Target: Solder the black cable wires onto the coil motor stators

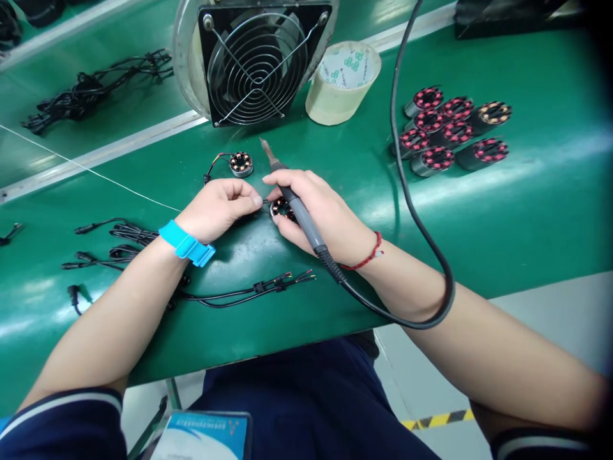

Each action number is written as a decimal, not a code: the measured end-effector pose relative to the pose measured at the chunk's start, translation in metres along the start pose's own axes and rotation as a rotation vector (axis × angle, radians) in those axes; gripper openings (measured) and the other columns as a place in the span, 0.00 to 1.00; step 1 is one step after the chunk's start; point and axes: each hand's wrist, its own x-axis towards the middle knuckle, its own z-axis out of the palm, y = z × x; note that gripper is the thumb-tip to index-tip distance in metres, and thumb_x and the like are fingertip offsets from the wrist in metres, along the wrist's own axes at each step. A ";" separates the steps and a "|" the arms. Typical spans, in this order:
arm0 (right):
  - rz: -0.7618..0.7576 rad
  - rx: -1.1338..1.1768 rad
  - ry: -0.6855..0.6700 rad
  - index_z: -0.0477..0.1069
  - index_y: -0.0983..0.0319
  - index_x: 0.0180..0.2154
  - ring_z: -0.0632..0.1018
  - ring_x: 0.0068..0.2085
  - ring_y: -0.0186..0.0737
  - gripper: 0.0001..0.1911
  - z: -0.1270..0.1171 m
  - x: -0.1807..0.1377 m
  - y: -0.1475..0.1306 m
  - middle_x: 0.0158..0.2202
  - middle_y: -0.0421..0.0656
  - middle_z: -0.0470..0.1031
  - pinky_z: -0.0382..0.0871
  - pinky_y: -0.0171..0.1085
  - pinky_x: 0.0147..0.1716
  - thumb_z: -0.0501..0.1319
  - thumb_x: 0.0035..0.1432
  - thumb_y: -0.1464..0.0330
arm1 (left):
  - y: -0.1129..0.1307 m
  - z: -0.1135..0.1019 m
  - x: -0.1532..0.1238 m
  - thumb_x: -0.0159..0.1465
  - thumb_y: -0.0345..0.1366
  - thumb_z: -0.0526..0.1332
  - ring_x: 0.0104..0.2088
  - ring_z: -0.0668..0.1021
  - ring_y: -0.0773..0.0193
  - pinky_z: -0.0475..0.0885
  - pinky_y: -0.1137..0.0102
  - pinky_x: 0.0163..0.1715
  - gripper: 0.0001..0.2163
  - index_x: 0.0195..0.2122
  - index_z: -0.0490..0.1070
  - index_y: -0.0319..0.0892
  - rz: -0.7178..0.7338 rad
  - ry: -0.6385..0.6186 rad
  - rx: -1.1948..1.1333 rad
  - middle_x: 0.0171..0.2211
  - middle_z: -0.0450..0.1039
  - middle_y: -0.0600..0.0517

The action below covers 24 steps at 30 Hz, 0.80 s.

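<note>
My right hand [325,214] is closed around a soldering iron [297,207], whose tip points up and away toward the fan. Its fingers also steady a small round coil part [279,207] on the green table [527,204]. My left hand [218,207], with a blue wrist strap [186,243], is closed in a pinch on thin wires at the left side of that part. A second round coil part [240,163] with black leads lies just beyond my left hand. A thin solder wire [86,169] runs in from the left toward my left hand.
A wire-guarded extraction fan [258,61] stands at the back, next to a roll of tape [342,83]. Several red-wound coil parts [450,131] are grouped at right. Black cable leads [249,291] lie near the front edge, with more [110,246] at left. The iron's cord [412,211] loops over my right forearm.
</note>
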 end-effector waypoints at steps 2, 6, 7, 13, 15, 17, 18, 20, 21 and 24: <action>-0.013 0.007 -0.019 0.63 0.56 0.53 0.75 0.46 0.47 0.24 0.000 0.000 -0.001 0.43 0.43 0.78 0.71 0.47 0.48 0.57 0.53 0.72 | -0.002 0.002 0.000 0.55 0.32 0.65 0.21 0.63 0.75 0.58 0.75 0.23 0.05 0.25 0.71 0.37 0.003 0.036 0.037 0.20 0.65 0.57; -0.055 0.027 0.006 0.63 0.58 0.53 0.75 0.46 0.46 0.24 0.002 -0.001 0.001 0.44 0.44 0.78 0.70 0.46 0.49 0.57 0.53 0.73 | -0.005 0.005 0.001 0.55 0.33 0.66 0.23 0.65 0.74 0.58 0.74 0.25 0.05 0.26 0.72 0.37 0.003 0.071 0.104 0.20 0.64 0.57; -0.070 0.032 0.022 0.63 0.58 0.53 0.75 0.46 0.46 0.24 0.003 -0.001 0.002 0.45 0.43 0.78 0.70 0.46 0.49 0.57 0.53 0.73 | -0.005 0.004 0.001 0.55 0.34 0.65 0.22 0.63 0.74 0.57 0.74 0.24 0.06 0.25 0.72 0.37 0.014 0.066 0.114 0.19 0.63 0.58; -0.141 0.043 0.085 0.63 0.61 0.54 0.75 0.46 0.45 0.25 0.009 -0.001 0.005 0.44 0.45 0.78 0.69 0.46 0.48 0.57 0.53 0.74 | -0.001 0.000 0.001 0.57 0.33 0.60 0.18 0.59 0.74 0.52 0.73 0.19 0.08 0.22 0.66 0.40 0.018 0.002 0.070 0.15 0.57 0.60; -0.135 0.039 0.084 0.62 0.60 0.54 0.75 0.46 0.44 0.24 0.010 0.000 0.005 0.44 0.44 0.78 0.69 0.46 0.48 0.57 0.53 0.74 | 0.000 0.001 0.001 0.56 0.30 0.59 0.18 0.59 0.74 0.52 0.73 0.19 0.08 0.21 0.66 0.40 0.000 0.013 0.041 0.14 0.57 0.60; -0.106 0.026 0.085 0.62 0.59 0.53 0.76 0.45 0.44 0.23 0.010 0.001 0.004 0.43 0.43 0.77 0.69 0.45 0.47 0.56 0.54 0.74 | 0.001 0.002 0.001 0.56 0.29 0.59 0.17 0.58 0.75 0.51 0.74 0.18 0.08 0.20 0.66 0.39 -0.021 0.010 0.007 0.14 0.56 0.60; -0.092 0.018 0.088 0.63 0.58 0.52 0.76 0.44 0.43 0.23 0.011 0.001 0.003 0.41 0.42 0.77 0.69 0.45 0.47 0.55 0.54 0.74 | 0.001 0.002 0.001 0.56 0.29 0.58 0.16 0.58 0.75 0.51 0.74 0.18 0.08 0.21 0.67 0.39 -0.035 0.002 -0.011 0.13 0.56 0.60; -0.074 0.002 0.093 0.64 0.59 0.51 0.76 0.42 0.42 0.22 0.011 0.002 0.002 0.39 0.41 0.77 0.69 0.44 0.46 0.55 0.54 0.75 | 0.001 0.002 0.001 0.57 0.29 0.58 0.16 0.57 0.76 0.49 0.75 0.17 0.07 0.21 0.68 0.39 -0.064 -0.015 -0.046 0.13 0.56 0.59; -0.069 -0.006 0.093 0.64 0.59 0.51 0.75 0.41 0.42 0.21 0.012 0.002 0.002 0.39 0.41 0.77 0.69 0.44 0.45 0.55 0.54 0.75 | 0.001 0.002 0.000 0.57 0.29 0.59 0.15 0.58 0.76 0.49 0.75 0.16 0.07 0.22 0.69 0.38 -0.076 -0.020 -0.061 0.14 0.56 0.59; -0.049 -0.032 0.112 0.66 0.59 0.50 0.75 0.40 0.43 0.19 0.014 0.002 0.001 0.37 0.40 0.77 0.69 0.44 0.45 0.55 0.55 0.73 | 0.002 0.002 -0.001 0.57 0.30 0.59 0.15 0.59 0.77 0.49 0.76 0.16 0.06 0.23 0.70 0.38 -0.091 -0.051 -0.075 0.16 0.61 0.57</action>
